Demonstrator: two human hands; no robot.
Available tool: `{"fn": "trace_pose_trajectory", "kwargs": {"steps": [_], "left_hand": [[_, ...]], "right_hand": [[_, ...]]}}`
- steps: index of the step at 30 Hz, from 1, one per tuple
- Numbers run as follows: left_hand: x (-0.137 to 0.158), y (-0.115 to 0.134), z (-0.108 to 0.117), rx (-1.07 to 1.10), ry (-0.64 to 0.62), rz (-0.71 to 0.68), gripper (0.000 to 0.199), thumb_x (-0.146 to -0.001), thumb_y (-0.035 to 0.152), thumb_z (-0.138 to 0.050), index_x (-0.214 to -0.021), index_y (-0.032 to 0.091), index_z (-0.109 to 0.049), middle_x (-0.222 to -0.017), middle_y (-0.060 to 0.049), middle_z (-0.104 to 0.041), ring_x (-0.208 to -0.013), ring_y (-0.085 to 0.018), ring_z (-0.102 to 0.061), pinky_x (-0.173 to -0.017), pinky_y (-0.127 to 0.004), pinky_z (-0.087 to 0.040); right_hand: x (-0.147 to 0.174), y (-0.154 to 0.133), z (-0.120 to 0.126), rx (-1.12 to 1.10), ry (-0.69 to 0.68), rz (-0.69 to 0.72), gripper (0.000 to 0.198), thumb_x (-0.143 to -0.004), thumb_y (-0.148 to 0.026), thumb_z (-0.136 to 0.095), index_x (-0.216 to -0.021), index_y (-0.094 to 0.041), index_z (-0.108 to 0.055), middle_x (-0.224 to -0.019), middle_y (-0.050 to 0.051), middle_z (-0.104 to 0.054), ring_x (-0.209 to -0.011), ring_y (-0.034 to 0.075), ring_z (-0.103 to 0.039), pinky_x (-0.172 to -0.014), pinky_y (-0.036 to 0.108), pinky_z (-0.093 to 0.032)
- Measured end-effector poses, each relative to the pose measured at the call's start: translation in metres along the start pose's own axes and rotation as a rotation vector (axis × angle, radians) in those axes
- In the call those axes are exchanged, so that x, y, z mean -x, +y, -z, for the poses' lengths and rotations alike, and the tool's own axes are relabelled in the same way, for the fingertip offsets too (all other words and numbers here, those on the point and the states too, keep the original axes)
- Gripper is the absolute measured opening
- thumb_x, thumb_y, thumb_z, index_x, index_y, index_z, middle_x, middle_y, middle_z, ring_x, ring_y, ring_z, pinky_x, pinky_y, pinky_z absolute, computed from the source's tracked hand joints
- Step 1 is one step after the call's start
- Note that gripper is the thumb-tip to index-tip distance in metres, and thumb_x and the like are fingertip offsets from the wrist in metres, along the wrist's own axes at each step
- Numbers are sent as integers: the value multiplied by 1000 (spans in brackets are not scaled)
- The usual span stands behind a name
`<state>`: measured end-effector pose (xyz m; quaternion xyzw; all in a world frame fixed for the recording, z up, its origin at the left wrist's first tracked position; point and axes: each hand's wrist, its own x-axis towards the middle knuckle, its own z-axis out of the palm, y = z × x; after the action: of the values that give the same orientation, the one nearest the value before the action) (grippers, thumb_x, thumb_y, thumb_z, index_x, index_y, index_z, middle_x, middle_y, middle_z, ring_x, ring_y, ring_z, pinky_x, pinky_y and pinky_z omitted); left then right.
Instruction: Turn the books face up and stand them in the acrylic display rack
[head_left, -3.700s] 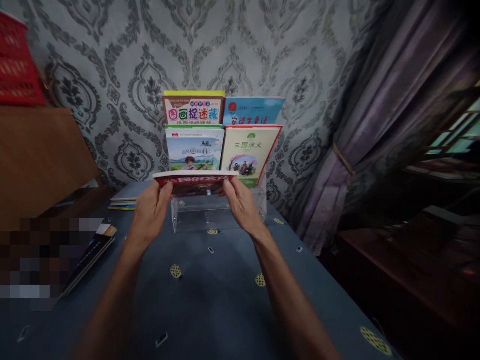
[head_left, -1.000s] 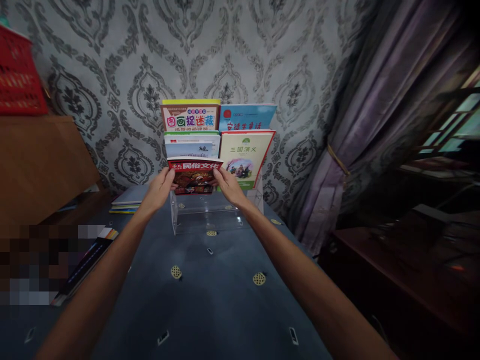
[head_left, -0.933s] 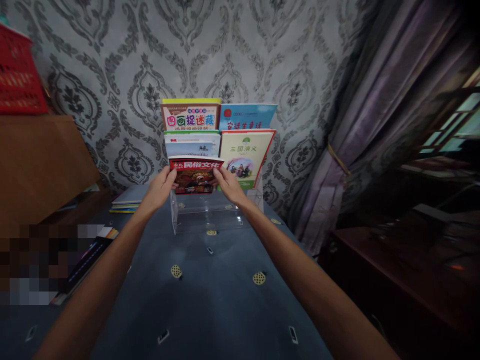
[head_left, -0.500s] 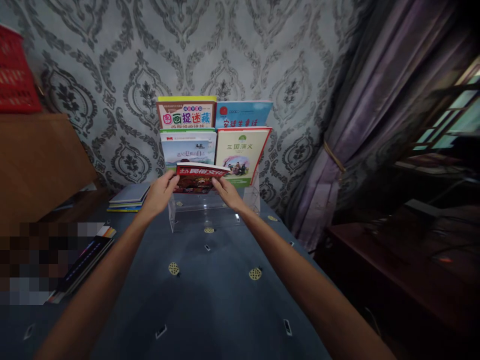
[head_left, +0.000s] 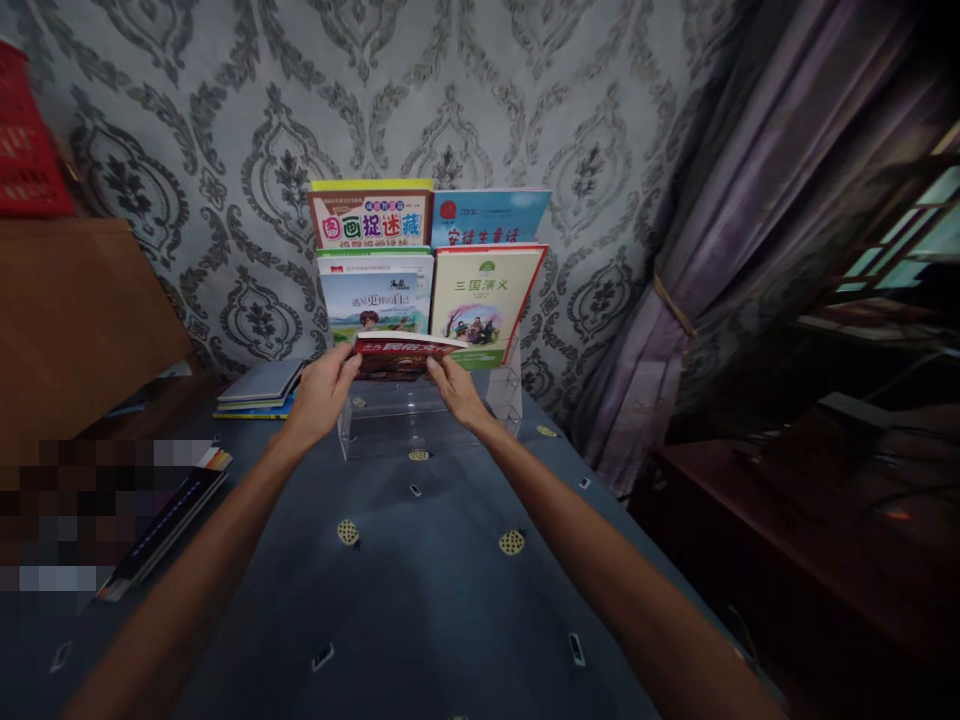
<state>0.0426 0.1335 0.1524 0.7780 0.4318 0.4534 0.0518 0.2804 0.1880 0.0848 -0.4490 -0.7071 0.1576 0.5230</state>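
Observation:
A dark red book (head_left: pixel 397 362) is gripped by its two sides, tilted back with its top edge towards me. My left hand (head_left: pixel 324 390) closes on its left side, and my right hand (head_left: pixel 456 388) pinches the right side. The book is just in front of a clear acrylic book stand (head_left: pixel 412 430). Behind it on the stand's middle tier are a blue-and-white book (head_left: pixel 379 297) and a cream book with a red edge (head_left: pixel 484 290). Higher up stand a brown-and-yellow book (head_left: pixel 373 215) and a light blue book (head_left: pixel 491 210).
Thin books (head_left: pixel 259 388) lie stacked left of the stand on the blue patterned tablecloth (head_left: pixel 427 580). A black book (head_left: pixel 169 525) lies nearer on the left. A cardboard box (head_left: pixel 82 320) and a red basket (head_left: pixel 30 140) are further left. A curtain (head_left: pixel 712 220) hangs at the right.
The red book tips further back, so its cover looks foreshortened and more of the blue-and-white book shows behind it. Both hands keep hold of it. The view shifts slightly.

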Motion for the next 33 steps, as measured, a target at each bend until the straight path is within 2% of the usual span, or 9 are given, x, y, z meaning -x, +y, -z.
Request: {"fn": "trace_pose_trajectory", "kwargs": {"steps": [7, 11, 16, 21, 26, 33], "left_hand": [[4, 11, 1, -84, 7, -77, 29, -100, 34, -40, -95, 19, -64, -92, -5, -70, -89, -23, -65, -83, -31, -48], [8, 15, 1, -74, 27, -107, 28, -101, 33, -40, -103, 19, -64, -100, -6, -70, -96, -23, -65, -87, -31, -48], [11, 19, 5, -66, 42, -93, 28, -100, 34, -41, -106, 21, -65, -101, -6, -71, -99, -24, -64, -91, -34, -49], [14, 23, 17, -75, 89, -72, 30, -100, 38, -40, -105, 22, -65, -98, -5, -71, -94, -23, -65, -86, -32, -49], [17, 8, 18, 43, 69, 17, 36, -100, 45, -39, -108, 20, -65, -93, -4, -72, -86, -21, -67, -83, -32, -52], [17, -31, -4, 250, 26, 163, 38, -97, 47, -42, -111, 20, -64, -95, -4, -73, -81, -21, -70, -79, -32, -57]], "right_hand": [[6, 5, -10, -143, 96, -17, 48, -94, -67, -40, -105, -24, -59, -93, 6, -69, -88, 24, -66, -83, 38, -54], [10, 4, -14, -220, 145, 26, 45, -95, -62, -43, -111, -22, -58, -102, 9, -72, -90, 25, -69, -89, 42, -55], [15, -5, -14, -197, 179, 44, 41, -96, -58, -43, -109, -22, -59, -101, 11, -72, -94, 26, -68, -90, 40, -53], [14, -21, -8, -129, 218, 86, 42, -97, -58, -42, -104, -22, -62, -101, 10, -70, -91, 25, -64, -87, 39, -51], [13, -28, -5, -3, 154, 90, 44, -97, -61, -43, -87, -23, -62, -87, 8, -67, -84, 25, -60, -84, 39, -49], [11, -22, -11, 25, 47, 119, 37, -100, -54, -40, -100, -23, -61, -92, 7, -70, -88, 25, -63, -82, 36, -49]]}}
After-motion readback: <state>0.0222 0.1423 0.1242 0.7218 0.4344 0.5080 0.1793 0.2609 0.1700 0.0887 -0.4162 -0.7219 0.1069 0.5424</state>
